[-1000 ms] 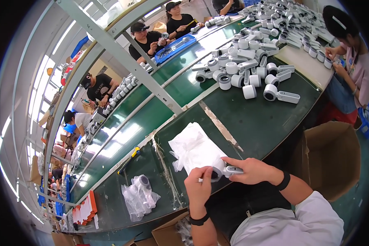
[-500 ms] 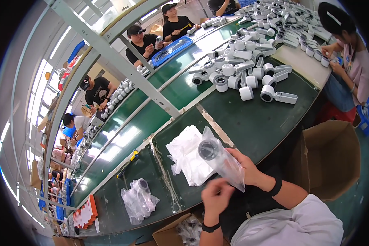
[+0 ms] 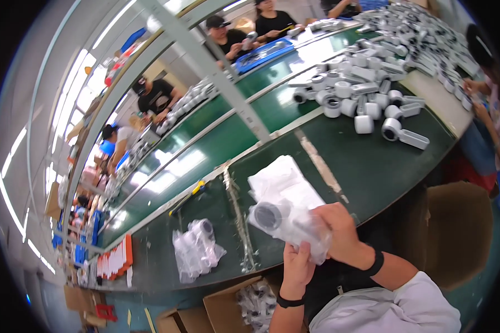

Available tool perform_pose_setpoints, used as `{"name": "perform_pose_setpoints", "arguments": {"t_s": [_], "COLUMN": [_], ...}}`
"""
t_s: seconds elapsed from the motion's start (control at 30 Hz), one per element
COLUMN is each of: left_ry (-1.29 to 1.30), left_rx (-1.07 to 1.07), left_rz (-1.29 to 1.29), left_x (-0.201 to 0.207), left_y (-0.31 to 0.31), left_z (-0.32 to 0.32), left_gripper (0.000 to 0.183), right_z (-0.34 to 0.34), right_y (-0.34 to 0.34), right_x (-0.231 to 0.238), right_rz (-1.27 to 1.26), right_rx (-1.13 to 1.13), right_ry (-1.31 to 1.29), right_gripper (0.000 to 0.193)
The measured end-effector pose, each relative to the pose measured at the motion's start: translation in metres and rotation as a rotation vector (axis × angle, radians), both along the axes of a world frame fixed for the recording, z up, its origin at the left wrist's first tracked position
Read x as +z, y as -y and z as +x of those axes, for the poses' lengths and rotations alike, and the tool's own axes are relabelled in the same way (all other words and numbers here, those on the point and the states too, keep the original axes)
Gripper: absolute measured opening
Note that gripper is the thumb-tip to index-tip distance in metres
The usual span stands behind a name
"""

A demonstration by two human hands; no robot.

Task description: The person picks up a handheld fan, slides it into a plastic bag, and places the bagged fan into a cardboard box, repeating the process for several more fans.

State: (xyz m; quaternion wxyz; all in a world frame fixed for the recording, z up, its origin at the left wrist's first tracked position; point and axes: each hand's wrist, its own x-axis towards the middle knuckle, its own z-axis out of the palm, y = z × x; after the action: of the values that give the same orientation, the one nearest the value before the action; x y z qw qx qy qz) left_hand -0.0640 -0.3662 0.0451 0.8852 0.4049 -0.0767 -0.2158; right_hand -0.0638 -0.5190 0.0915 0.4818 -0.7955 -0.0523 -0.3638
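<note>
A white handheld device [image 3: 267,216] with a round, dark-rimmed head and a handle lies inside a clear plastic bag [image 3: 318,251]. My right hand [image 3: 341,230] is closed round the handle end, through the plastic. Just below, my left hand [image 3: 297,267] grips the lower part of the bag, thumb against the film; its other fingers are partly hidden. Under the bagged head lies a stack of flat white bags [image 3: 283,176] on the green table [image 3: 372,183]. To the left, more bagged devices [image 3: 197,250] rest in a small pile.
Many unbagged devices [image 3: 364,100] are heaped at the far right. A yellow-handled tool [image 3: 193,192] and orange-edged cards [image 3: 116,261] lie leftward. Cardboard boxes [image 3: 455,233] stand right and below, one holding bagged devices [image 3: 256,304]. A metal frame post [image 3: 228,89] rises ahead; co-workers sit beyond.
My left hand has come up from beside the bag and now grips its lower end. The bagged device has tilted flatter, its head shifted left. The whole view has swung slightly.
</note>
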Motion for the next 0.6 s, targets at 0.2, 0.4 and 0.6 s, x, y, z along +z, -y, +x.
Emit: {"name": "perform_pose_setpoints", "arguments": {"t_s": [0.2, 0.4, 0.6], "left_ry": [-0.040, 0.100, 0.140], "left_rx": [0.294, 0.729, 1.439], "left_rz": [-0.069, 0.253, 0.964], "left_x": [0.019, 0.014, 0.053], "left_y": [-0.023, -0.111, -0.251], "left_z": [0.000, -0.004, -0.013], "left_gripper": [0.049, 0.038, 0.026], "right_z": [-0.004, -0.009, -0.007], "right_y": [-0.013, -0.021, -0.001], "right_x": [-0.020, -0.044, -0.075], "right_rz": [0.061, 0.024, 0.185], "right_rx": [0.117, 0.265, 0.345], "right_ry": [0.016, -0.070, -0.361], "right_gripper": [0.009, 0.005, 0.007]}}
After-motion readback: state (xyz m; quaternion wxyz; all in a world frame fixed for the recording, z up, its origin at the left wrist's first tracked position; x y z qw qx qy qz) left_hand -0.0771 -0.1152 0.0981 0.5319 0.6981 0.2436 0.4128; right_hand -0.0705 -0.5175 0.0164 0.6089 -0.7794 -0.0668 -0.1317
